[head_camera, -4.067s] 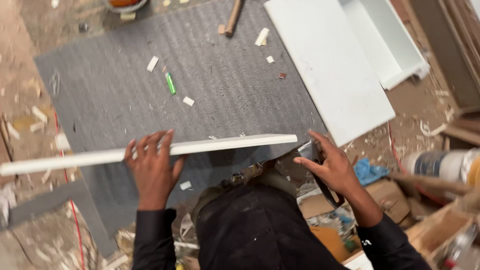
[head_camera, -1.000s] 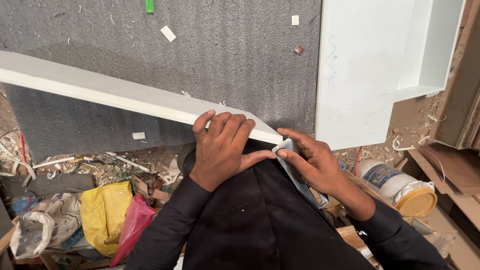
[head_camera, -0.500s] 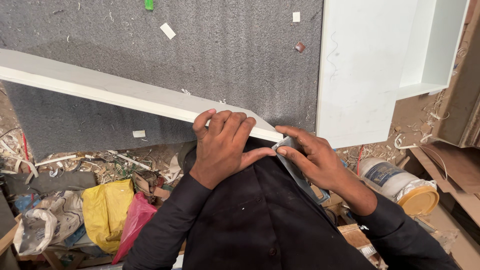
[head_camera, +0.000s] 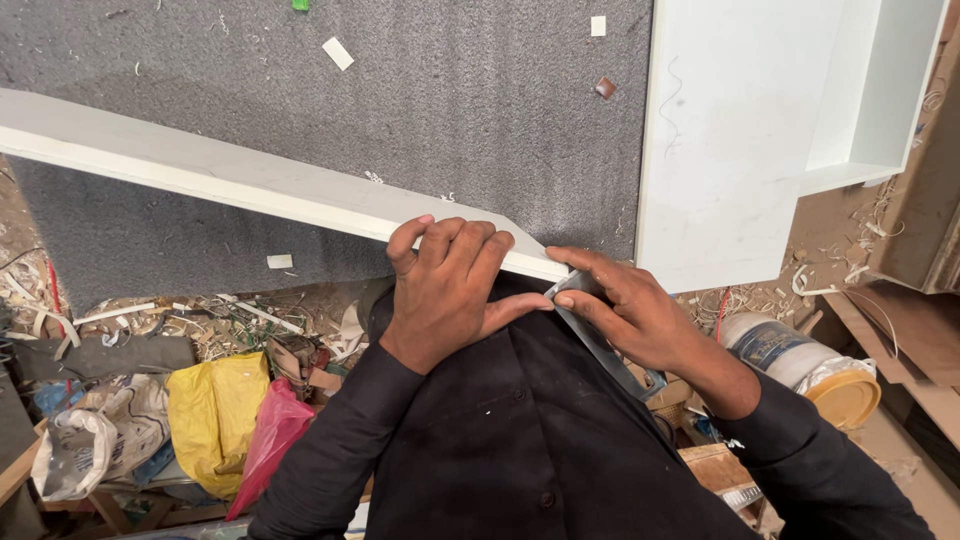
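Gripping the near end of the white board (head_camera: 250, 185), left hand (head_camera: 445, 290) has its grip closed over the edge. At its 3 o'clock, right hand (head_camera: 625, 310) pinches a grey strip (head_camera: 590, 330) against the board's corner, on the grey tabletop (head_camera: 480, 110).

Right of my black shirt (head_camera: 520, 440) I see a white tub (head_camera: 800, 365) lying sideways, with a blue label (head_camera: 765, 343) and yellow lid (head_camera: 846, 398); left of it, yellow (head_camera: 212, 410), pink (head_camera: 268, 435) and white bags (head_camera: 85, 450).

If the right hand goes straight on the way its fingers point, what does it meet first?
The right hand points left, toward the left hand. It would probably meet that thumb first, just under the end of the white board; depth is unclear.
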